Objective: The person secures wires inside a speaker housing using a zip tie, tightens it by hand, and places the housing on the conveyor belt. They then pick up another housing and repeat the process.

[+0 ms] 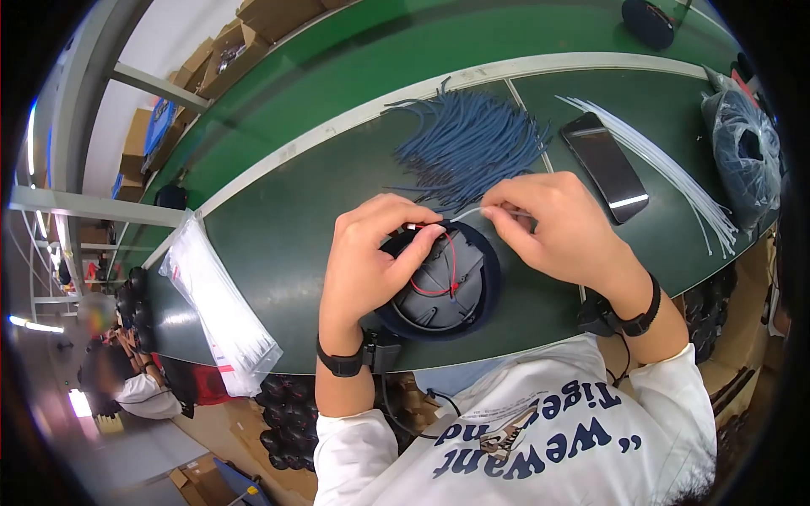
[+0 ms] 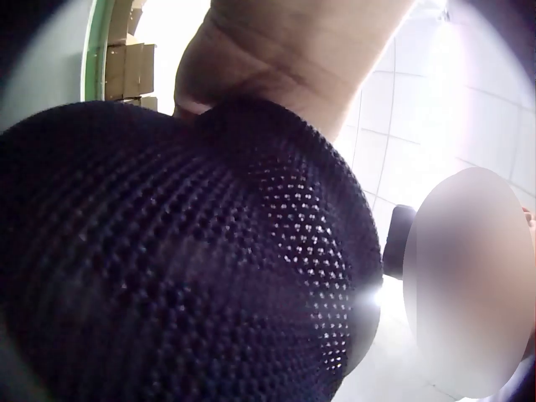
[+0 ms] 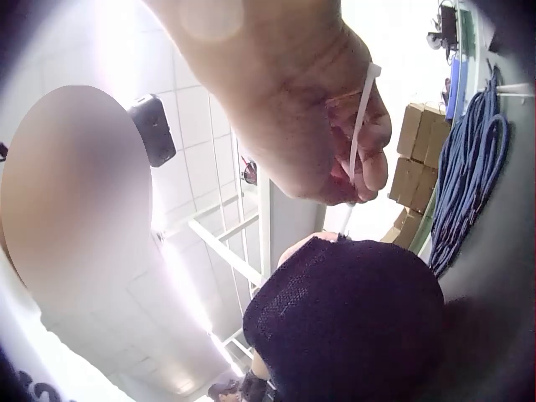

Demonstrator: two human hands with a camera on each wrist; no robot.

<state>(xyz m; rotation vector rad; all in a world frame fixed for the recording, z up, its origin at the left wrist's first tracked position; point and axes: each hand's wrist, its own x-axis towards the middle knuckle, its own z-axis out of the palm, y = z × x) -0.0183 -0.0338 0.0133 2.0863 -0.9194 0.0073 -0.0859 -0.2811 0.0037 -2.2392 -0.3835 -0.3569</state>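
A round dark-blue housing (image 1: 483, 299), open side up in the head view, has grey plastic inside and a thin red wire (image 1: 453, 261) looping across it. My left hand (image 1: 367, 253) grips its far left rim, with the thumb over the edge near the wire. In the left wrist view its mesh fabric cover (image 2: 167, 251) fills most of the picture and hides my left fingers. My right hand (image 1: 561, 223) pinches a white cable tie (image 3: 362, 117) between thumb and fingers. The tie's far end reaches the housing's rim by my left fingertips.
A pile of blue cords (image 1: 468, 139) lies beyond the housing. To its right are a phone (image 1: 606, 164), loose white cable ties (image 1: 666, 160) and a stuffed clear plastic bag (image 1: 742, 156). A bag of white ties (image 1: 219, 295) lies across the table's left edge.
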